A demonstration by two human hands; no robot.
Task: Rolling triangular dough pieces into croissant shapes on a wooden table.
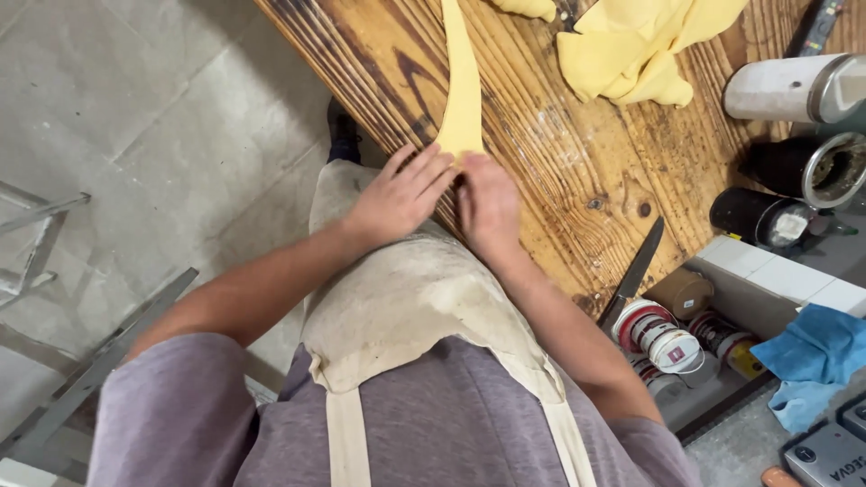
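Note:
A long yellow strip of dough [463, 81] lies along the near edge of the wooden table [559, 153]. My left hand [401, 194] and my right hand [487, 206] sit side by side at the strip's near end, fingertips pressing on it. The very end of the strip is hidden under my fingers. A crumpled heap of yellow dough [631, 45] rests farther out on the table, apart from both hands. A smaller dough piece [528, 7] shows at the top edge.
A knife [636, 271] lies on the table to the right of my right forearm. Several cans and tins [667, 343] fill a tiled ledge [776, 275]. Cylinders and a dark jar [789, 90] stand at right. A blue cloth [816, 361] lies bottom right. Metal frame [54, 271] stands on the floor at left.

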